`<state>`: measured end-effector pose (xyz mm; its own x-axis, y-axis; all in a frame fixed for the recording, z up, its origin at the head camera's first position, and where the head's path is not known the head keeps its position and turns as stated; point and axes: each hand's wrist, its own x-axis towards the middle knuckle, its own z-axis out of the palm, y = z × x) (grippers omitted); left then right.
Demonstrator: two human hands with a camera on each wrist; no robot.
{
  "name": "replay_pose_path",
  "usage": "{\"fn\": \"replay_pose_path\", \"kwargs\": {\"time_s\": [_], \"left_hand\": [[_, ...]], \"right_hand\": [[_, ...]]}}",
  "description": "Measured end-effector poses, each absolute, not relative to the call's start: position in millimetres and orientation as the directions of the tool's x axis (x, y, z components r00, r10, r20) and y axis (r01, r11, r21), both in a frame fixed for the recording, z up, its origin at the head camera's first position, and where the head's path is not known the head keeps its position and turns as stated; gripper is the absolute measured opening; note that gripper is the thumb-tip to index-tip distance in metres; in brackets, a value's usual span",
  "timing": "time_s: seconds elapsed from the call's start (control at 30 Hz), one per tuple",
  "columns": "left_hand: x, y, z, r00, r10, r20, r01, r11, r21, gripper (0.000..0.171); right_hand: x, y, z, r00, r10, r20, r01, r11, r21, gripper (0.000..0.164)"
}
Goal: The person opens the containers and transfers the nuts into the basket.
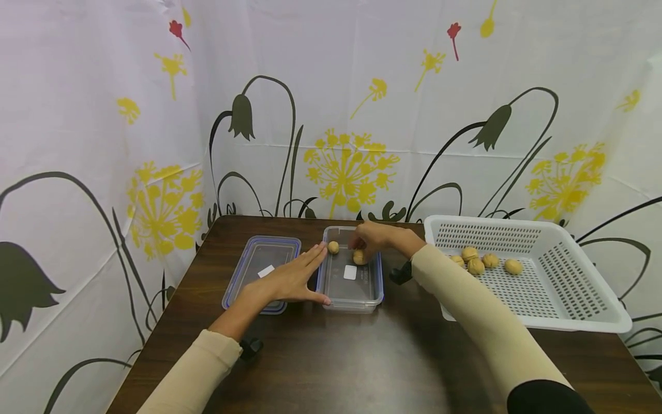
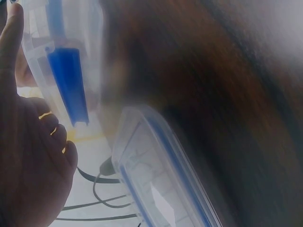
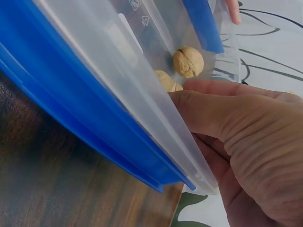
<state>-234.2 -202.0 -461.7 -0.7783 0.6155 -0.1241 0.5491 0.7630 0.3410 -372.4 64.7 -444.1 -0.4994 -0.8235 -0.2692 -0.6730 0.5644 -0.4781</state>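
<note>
A clear plastic food container (image 1: 338,287) with blue clips stands on the dark table. Inside it, toward the far left, lies a walnut (image 1: 333,247). My right hand (image 1: 373,237) reaches over the far right rim and pinches a second walnut (image 3: 166,81) low inside the container. In the right wrist view the thumb and fingers meet at that walnut, partly hidden behind the container's wall. My left hand (image 1: 292,280) lies along the container's left side, fingers straight and thumb spread toward the near corner.
Left of the container is a clear lid (image 1: 253,257) with a blue seal, partly behind my left hand. A white perforated basket (image 1: 574,287) stands on the right with several walnuts (image 1: 476,265) in it. A flower-patterned curtain (image 1: 414,144) hangs behind the table (image 1: 331,362).
</note>
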Motion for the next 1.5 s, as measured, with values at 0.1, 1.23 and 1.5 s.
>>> {"fn": "replay_pose_path", "kwargs": {"time_s": [0.1, 1.23, 1.5], "left_hand": [[-234.5, -201.7, -462.8, -0.78, 0.613, -0.127, 0.545, 0.764, 0.344, 0.126], [-233.5, -203.6, -458.6, -0.776, 0.619, -0.123, 0.544, 0.755, 0.367, 0.127], [-233.6, -201.7, -458.7, -0.775, 0.619, -0.127, 0.547, 0.758, 0.356, 0.126]], "right_hand": [[-370.4, 64.4, -445.0, -0.507, -0.818, -0.272, -0.664, 0.572, -0.482, 0.045], [-356.1, 64.1, -439.1, -0.424, -0.899, -0.113, -0.643, 0.386, -0.661, 0.034], [-354.1, 75.3, -425.7, -0.418, -0.905, -0.083, -0.608, 0.346, -0.714, 0.038]]}}
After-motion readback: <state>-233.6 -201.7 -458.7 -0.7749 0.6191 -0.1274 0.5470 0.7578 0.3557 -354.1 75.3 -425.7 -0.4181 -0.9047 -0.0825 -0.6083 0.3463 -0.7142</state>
